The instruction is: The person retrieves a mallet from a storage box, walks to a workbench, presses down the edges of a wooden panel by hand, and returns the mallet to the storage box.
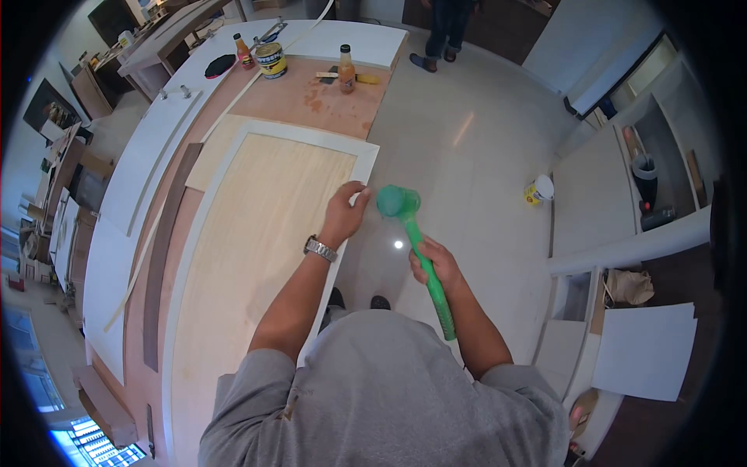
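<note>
My right hand (437, 263) is wrapped around the handle of a green mallet (398, 201), its head raised beside the panel's edge. My left hand (345, 212), with a metal watch (320, 248) on the wrist, is at the right border of a framed wooden panel (268, 226). Its thumb and forefinger are curled together; whatever they may pinch is too small to make out. The panel has a pale wood face and a white frame, and lies flat on the workbench (342, 117). A small gap separates the mallet head from my left fingertips.
On the bench's far part are a glue bottle (346, 70), a yellow tin (271, 61), another bottle (243, 51) and a yellow-handled tool (366, 79). A brown strip (167, 257) lies left of the panel. A white tub (538, 189) is on the floor. A person (447, 31) stands beyond.
</note>
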A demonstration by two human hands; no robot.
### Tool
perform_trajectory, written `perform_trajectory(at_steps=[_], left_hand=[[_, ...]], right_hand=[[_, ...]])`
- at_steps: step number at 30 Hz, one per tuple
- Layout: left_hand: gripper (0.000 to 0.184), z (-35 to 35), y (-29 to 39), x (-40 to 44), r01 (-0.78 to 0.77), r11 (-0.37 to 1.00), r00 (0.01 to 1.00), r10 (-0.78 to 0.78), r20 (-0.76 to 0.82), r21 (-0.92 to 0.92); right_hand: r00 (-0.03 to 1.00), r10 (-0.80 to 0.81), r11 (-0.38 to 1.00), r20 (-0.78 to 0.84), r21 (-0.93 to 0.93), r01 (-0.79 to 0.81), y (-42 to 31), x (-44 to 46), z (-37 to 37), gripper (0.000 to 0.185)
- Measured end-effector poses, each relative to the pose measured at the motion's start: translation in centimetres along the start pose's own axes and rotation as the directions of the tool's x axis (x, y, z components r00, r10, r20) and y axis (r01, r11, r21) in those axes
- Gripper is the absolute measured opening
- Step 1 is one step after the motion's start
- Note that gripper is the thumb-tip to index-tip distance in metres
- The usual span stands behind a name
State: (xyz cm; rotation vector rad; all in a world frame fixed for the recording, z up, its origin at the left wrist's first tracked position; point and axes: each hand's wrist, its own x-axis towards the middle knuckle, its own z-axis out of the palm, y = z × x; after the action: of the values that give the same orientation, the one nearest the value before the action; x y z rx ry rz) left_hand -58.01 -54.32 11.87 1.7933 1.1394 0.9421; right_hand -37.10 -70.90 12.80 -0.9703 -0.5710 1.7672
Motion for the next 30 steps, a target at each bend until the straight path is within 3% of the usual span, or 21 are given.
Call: perform_trajectory(at_steps=[1, 2, 5, 6, 7, 14, 17, 23, 26, 30], left_hand=[[0.041, -0.6, -1.9, 0.3, -0.11, 0.97, 0.991, 0.122, -0.045, 0.216], [0.058, -1.4, -3.6, 0.5, 0.012, 0.96, 0.999, -0.021, 0.031, 0.279], [0.077, -2.1, -5.6, -0.7, 0.027, 0.78, 0.988, -0.115, 0.102, 0.626], [0.094, -2.1, -5.4, -1.1, 0.009, 0.748, 0.965, -0.18, 0.19, 0.663], [0.095, -1.8, -5.1, -1.7, -0.02, 0.724, 0.967, -0.161, 0.198, 0.69], [0.099, -0.9, -5.3, -2.8, -0.09, 0.651, 0.959, -0.146, 0.241, 0.754], [0.098, -1.0, -5.0, -2.6, -0.095, 0.648, 0.958, -0.145, 0.246, 0.756], [0.097, -1.1, -4.8, -2.4, -0.085, 0.658, 0.947, -0.181, 0.267, 0.748], [0.095, -1.3, -4.7, -2.5, -0.089, 0.657, 0.946, -0.181, 0.271, 0.749], [0.094, -1.2, -4.7, -2.5, -0.086, 0.663, 0.947, -0.177, 0.268, 0.743]], right_hand=[[0.996, -0.011, 0.998, -0.089, -0.069, 0.005, -0.4, 1.2, 0.2, 0.028], [0.984, -0.03, 0.99, -0.177, -0.138, 0.006, -0.9, 2.5, 0.4, 0.022], [0.919, -0.103, 0.98, -0.382, -0.199, 0.027, -0.4, 7.5, -0.5, 0.024], [0.895, -0.14, 0.98, -0.424, -0.189, 0.064, 0.2, 9.1, -1.0, 0.025], [0.868, -0.174, 0.978, -0.465, -0.183, 0.098, 0.8, 10.8, -1.4, 0.025], [0.726, -0.338, 0.941, -0.598, -0.196, 0.276, 2.3, 20.1, -0.7, 0.032], [0.775, -0.305, 0.939, -0.553, -0.311, 0.148, 1.9, 21.1, 0.3, 0.037], [0.753, -0.313, 0.946, -0.579, -0.257, 0.195, 1.1, 21.2, -0.1, 0.037], [0.824, -0.247, 0.947, -0.51, -0.306, 0.094, 0.1, 21.2, -1.3, 0.036], [0.783, -0.277, 0.952, -0.557, -0.268, 0.146, -0.2, 21.3, -1.2, 0.037]])
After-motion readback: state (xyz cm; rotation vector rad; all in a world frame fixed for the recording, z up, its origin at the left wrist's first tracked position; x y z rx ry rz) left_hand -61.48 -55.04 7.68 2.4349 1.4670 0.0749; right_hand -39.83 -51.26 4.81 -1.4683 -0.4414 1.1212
